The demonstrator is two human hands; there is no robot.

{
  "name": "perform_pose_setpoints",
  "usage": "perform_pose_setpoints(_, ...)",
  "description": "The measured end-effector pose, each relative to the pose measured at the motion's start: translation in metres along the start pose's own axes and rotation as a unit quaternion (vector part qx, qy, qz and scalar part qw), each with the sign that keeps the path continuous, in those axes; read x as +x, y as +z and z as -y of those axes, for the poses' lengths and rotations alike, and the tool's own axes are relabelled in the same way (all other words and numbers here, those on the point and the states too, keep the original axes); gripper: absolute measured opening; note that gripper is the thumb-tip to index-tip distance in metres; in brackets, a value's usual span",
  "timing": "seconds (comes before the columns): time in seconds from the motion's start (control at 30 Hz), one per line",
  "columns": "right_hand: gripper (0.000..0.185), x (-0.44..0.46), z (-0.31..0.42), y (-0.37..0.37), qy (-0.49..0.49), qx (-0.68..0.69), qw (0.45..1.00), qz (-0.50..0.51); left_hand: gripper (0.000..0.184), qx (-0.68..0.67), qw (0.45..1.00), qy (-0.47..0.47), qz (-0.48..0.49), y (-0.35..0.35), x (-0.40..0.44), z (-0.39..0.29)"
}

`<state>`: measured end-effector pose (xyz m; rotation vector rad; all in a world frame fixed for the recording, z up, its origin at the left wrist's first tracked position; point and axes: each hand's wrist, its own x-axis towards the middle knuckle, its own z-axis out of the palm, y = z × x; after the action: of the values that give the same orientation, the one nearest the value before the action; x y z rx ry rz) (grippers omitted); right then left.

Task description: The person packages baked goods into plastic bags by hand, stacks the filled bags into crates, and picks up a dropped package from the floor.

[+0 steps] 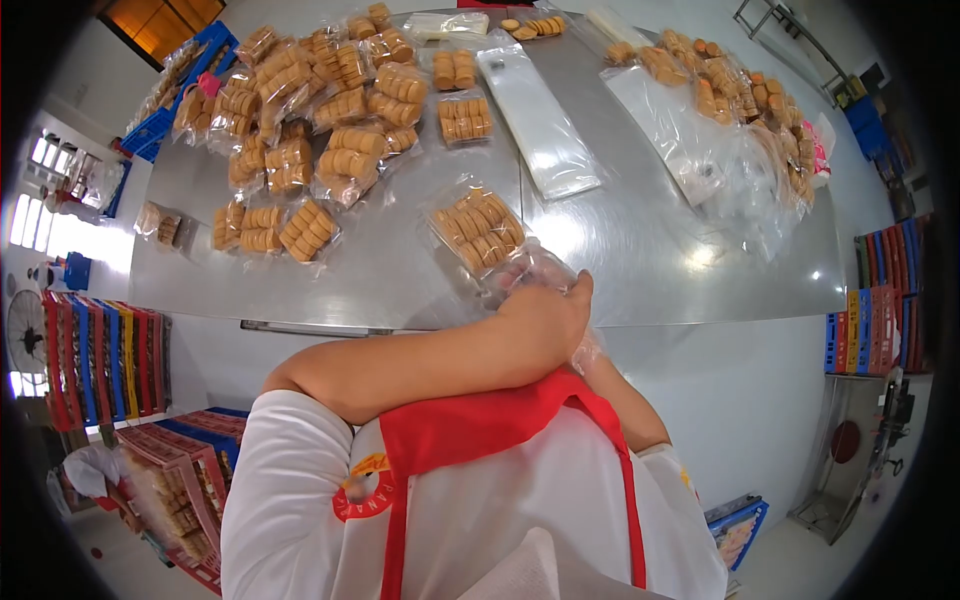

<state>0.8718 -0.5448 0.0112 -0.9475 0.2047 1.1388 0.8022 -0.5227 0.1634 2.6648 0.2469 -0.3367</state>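
A clear plastic pack of round biscuits (pixel 478 228) lies tilted on the steel table (pixel 660 285), near its front edge. My right hand (pixel 532 270), in a clear plastic glove, grips the near end of that pack. My left hand (pixel 562 308) crosses over from the left, bent and closed above my right wrist. It hides part of my right hand, and what its own fingers hold is hidden. Three filled packs (pixel 262 230) lie in a row to the left. Farther off, a big heap of biscuit packs (pixel 345 105) covers the table's left side.
Flat stacks of clear bags (pixel 540 120) lie mid-table and at right (pixel 660 130). Loose biscuits (pixel 720 80) and crumpled plastic sit at the far right. Two packs (pixel 465 118) lie beyond my hands. Stacked coloured crates (pixel 105 355) stand on both sides. A person (pixel 95 470) is at lower left.
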Motion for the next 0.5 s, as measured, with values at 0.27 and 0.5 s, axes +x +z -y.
perform_pose_setpoints(0.27,0.019,0.015,0.011,0.056,-0.014,0.095,0.991,0.096,0.059,-0.010,0.993,0.121,-0.017,0.013,0.002,0.003)
perform_pose_setpoints(0.5,0.016,0.010,0.016,0.057,-0.407,-0.504,0.738,0.191,0.049,0.052,0.985,0.151,-0.060,0.005,-0.003,0.040)
